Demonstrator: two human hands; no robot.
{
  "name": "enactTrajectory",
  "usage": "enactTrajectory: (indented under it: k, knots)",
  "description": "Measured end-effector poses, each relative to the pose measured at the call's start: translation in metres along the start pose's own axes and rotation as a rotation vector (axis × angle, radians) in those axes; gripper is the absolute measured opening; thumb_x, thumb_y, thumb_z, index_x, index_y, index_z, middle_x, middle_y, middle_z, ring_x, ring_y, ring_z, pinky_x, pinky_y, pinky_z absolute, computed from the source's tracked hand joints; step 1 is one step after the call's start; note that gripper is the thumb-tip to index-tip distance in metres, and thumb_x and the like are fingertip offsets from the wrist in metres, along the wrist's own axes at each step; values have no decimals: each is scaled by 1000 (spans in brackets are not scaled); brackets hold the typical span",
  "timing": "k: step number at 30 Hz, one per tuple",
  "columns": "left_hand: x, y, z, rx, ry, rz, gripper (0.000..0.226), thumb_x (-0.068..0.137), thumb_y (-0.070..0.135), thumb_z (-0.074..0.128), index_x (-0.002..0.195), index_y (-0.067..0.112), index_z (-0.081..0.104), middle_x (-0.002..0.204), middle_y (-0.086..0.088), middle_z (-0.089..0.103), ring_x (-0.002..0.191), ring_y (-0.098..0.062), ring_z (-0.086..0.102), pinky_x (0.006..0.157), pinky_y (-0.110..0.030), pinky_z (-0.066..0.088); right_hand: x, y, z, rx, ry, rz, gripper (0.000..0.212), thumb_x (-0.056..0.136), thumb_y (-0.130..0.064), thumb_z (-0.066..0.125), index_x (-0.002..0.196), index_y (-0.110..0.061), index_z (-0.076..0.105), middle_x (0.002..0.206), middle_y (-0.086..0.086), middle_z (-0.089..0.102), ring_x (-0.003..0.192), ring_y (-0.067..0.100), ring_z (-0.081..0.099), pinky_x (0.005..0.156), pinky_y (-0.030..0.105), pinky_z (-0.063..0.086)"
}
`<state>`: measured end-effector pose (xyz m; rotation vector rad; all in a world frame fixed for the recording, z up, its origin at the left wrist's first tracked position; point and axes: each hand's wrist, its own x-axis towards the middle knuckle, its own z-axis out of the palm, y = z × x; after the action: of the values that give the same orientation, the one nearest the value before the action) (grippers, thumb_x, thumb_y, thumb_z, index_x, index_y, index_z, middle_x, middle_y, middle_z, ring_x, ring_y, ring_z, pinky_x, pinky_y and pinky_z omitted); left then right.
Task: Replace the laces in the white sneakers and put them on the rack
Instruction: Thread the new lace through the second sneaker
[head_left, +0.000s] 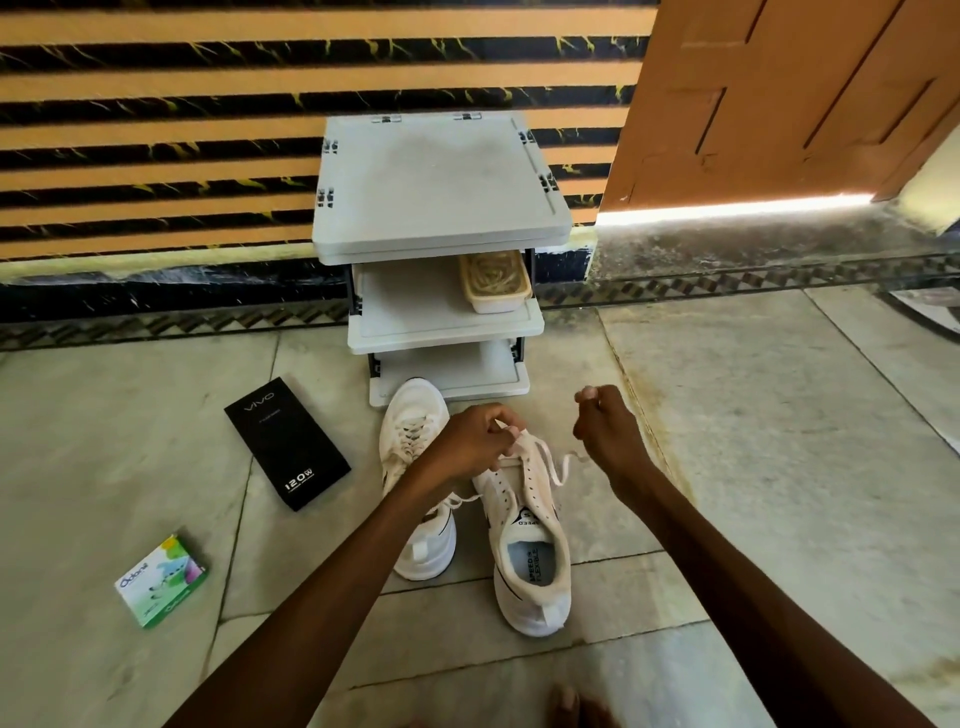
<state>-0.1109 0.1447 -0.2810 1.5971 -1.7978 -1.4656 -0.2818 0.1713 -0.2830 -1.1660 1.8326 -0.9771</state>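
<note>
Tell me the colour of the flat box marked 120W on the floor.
The flat box is black with white lettering, clearest in the head view.

We read "vivo" and "120W" in white on the black box (287, 443), and "Odonil" on the small green box (162, 580). The nearer sneaker (511, 597) shows "SPEED FLEXIBLE" on its insole (535, 564), and its tongue label (525, 521) bears digits beginning "0334".

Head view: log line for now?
left hand pinches white lace at white sneaker eyelets; right hand holds lace end; other sneaker laced; grey plastic rack without sneakers
</note>
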Motion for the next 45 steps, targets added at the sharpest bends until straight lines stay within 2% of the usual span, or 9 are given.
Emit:
enactTrajectory:
  k: [4, 7, 14, 17, 20, 24, 33, 39, 45]
  knots:
    - [-3, 2, -5, -144, 33, 38, 20, 98, 11, 49, 104, 14, 69, 73, 2, 63, 55, -12, 54, 66, -25, 45, 6, 8, -15, -170, -365, 235, 27, 95, 7, 35, 75, -5, 48, 66, 8, 44, 57, 16, 38, 51, 26, 29]
    - [-7, 8, -10, -202, 70, 105, 25, 101, 9, 45, 105, 12, 69, 73, -1, 64, 54, -12, 53, 55, -16, 41, 3, 6, -18, -215, -439, 299, 33, 88, 17, 37, 108, 2, 58, 79, 12, 61, 65, 19, 48, 52, 22, 36]
    - [-17, 13, -16, -275, 115, 145, 26, 104, 13, 41, 108, 10, 67, 76, -6, 63, 54, -11, 50, 49, -10, 37, 2, -17, -14, 120, -309, 315, 10, 93, -10, 31, 95, -8, 40, 83, 28, 68, 49, 20, 48, 47, 27, 33]
    - [-19, 16, -22, -284, 131, 158, 25, 103, 13, 44, 103, 15, 68, 73, -2, 63, 51, -6, 48, 51, -12, 39, -4, -30, -14, -146, -304, 70, 9, 103, -15, 38, 109, -9, 39, 86, 13, 62, 54, 11, 45, 43, 16, 34]
    - [-22, 21, -27, -269, 130, 144, 18, 100, 20, 53, 100, 20, 70, 70, 3, 63, 56, -3, 50, 54, -14, 40, -6, -45, -12, -6, -360, 72, 23, 105, -35, 36, 118, -18, 45, 75, -1, 51, 58, 8, 39, 50, 17, 31]
    - [-26, 24, -20, -190, 72, 96, 15, 95, 30, 60, 101, 21, 70, 69, 9, 63, 68, -7, 53, 64, -23, 39, -5, -64, -7, 229, -283, 35, 21, 106, -19, 37, 115, -17, 55, 63, -2, 47, 58, 10, 40, 53, 24, 32]
    - [-46, 35, -13, -373, -301, 150, 25, 99, 35, 54, 115, 23, 68, 70, 10, 45, 56, -6, 28, 47, -14, 23, -9, -88, -8, 197, -198, -209, 25, 106, -28, 37, 113, -13, 57, 67, -3, 52, 54, 6, 44, 48, 20, 39]
    - [-45, 36, -19, -368, -152, 165, 28, 102, 34, 49, 98, 11, 66, 62, 4, 32, 54, -8, 26, 47, -15, 24, -8, -90, -14, 353, -223, -78, 27, 102, -33, 48, 115, -11, 58, 72, -1, 60, 54, 6, 44, 55, 22, 35]
    - [-42, 37, -28, -309, -105, 208, 28, 102, 32, 48, 89, 14, 65, 60, 6, 31, 54, -9, 25, 48, -18, 23, -7, -79, -21, 646, -404, -13, 12, 94, -10, 60, 103, -7, 67, 91, 7, 69, 71, 9, 62, 64, 19, 52]
